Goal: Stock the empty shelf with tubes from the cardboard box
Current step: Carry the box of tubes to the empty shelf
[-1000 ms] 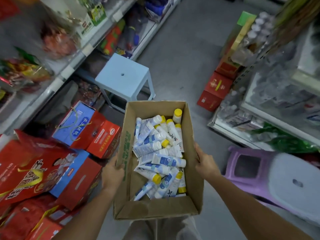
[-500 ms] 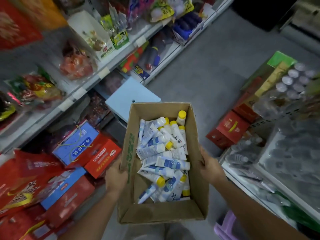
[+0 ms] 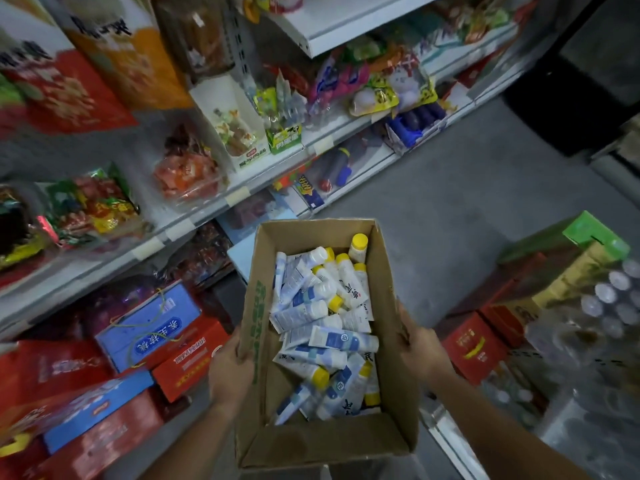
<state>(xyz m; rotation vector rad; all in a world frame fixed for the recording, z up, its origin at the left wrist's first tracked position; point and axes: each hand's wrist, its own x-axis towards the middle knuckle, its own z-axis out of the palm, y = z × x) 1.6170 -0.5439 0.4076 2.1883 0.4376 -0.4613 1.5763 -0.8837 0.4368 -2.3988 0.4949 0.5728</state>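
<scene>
Left hand (image 3: 230, 372) and right hand (image 3: 420, 348) clamp cardboard box (image 3: 322, 441) sides; grey floor (image 3: 450, 202) ahead.

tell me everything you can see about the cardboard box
The cardboard box is plain brown card, rectangular, open-topped, with green print down its left wall. It is held above the aisle floor, long axis pointing away from the person. The left hand grips its left wall and the right hand its right wall. White-and-blue tubes with yellow or white caps lie jumbled inside.
</scene>
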